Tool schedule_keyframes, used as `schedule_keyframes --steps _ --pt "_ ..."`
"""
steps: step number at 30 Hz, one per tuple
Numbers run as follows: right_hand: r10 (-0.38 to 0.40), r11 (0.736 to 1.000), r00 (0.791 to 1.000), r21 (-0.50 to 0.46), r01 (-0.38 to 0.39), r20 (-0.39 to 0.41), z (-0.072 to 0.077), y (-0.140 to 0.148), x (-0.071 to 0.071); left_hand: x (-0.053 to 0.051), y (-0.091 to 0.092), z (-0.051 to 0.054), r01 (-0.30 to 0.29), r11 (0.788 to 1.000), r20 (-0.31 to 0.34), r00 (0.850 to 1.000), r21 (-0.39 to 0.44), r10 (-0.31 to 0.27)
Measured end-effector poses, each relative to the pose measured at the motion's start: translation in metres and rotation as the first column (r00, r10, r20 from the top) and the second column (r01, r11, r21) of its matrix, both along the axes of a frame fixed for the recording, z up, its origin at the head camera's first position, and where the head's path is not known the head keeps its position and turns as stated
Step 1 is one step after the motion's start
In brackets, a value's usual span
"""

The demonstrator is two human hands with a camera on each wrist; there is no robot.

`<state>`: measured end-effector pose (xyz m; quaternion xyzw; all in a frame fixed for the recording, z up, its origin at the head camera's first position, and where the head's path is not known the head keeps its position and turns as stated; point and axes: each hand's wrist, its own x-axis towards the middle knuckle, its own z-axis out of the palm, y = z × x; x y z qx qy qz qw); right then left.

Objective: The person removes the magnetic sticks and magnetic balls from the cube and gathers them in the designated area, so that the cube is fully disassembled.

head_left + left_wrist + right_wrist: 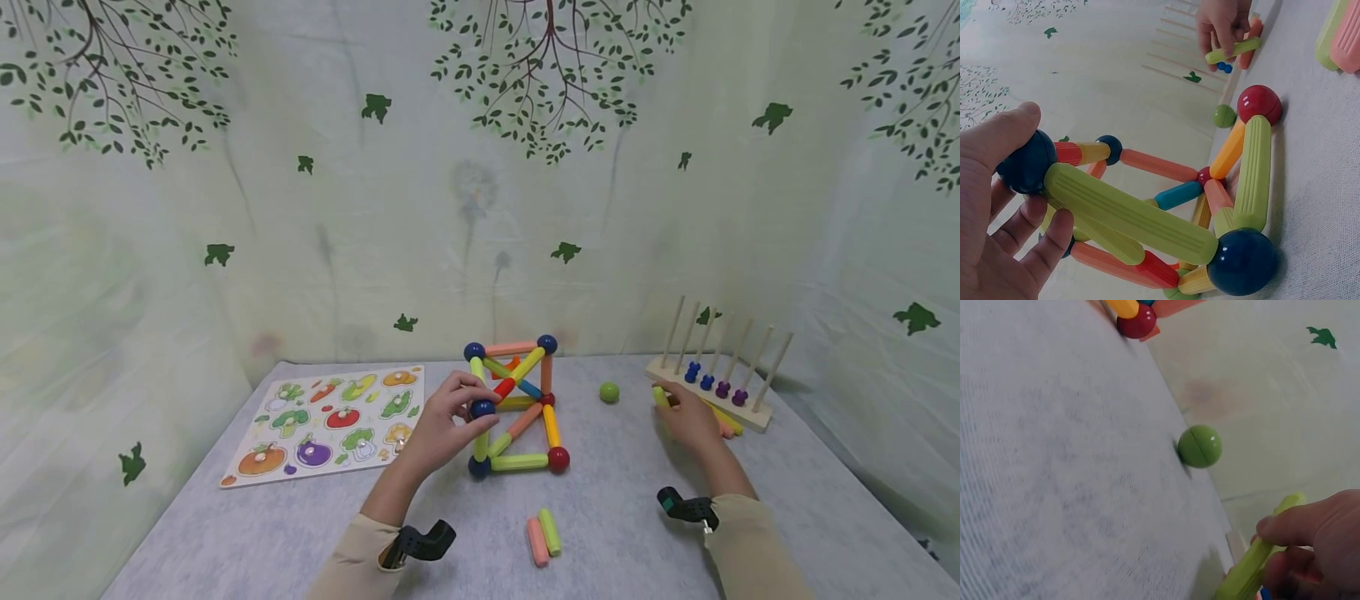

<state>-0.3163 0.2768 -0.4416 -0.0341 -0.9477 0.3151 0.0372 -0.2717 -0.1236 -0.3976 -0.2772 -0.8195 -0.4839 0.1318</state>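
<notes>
A frame of coloured rods and balls (pixel 519 462) stands mid-table. At its near upper left corner the left hand (pixel 446 421) grips a dark blue ball (pixel 482 408); in the left wrist view thumb and fingers lie around that ball (pixel 1025 164), which joins a long green rod (pixel 1129 209). Over at the right, the right hand (pixel 686 417) pinches a yellow-green rod (pixel 660 397) in front of the peg board. The right wrist view has this rod (pixel 1250 569) between the thumb and fingers of the right hand (pixel 1316 544).
A green ball (pixel 609 392) lies between the frame and the peg board (pixel 759 417), with more rods (pixel 727 421) beside the board. One pink rod (pixel 537 542) and one green rod (pixel 550 532) lie near the front. A vegetable picture board (pixel 247 442) is at left.
</notes>
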Motion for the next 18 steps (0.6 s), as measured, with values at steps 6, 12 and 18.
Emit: schedule_keyframes --steps 6,12,18 --pt "-0.018 0.999 1.0 0.052 0.017 0.02 -0.006 0.006 0.001 0.0 0.0 0.0 -0.001 1.0 0.003 1.0 0.004 0.001" --pt "-0.042 0.99 0.999 0.133 0.042 -0.001 -0.01 0.013 0.003 0.0 0.0 0.0 0.005 1.0 0.0 1.0 0.008 -0.005" --pt "-0.073 0.982 0.997 0.178 0.069 0.017 -0.007 0.016 0.007 0.0 0.0 0.0 0.002 1.0 0.005 1.0 0.006 -0.002"
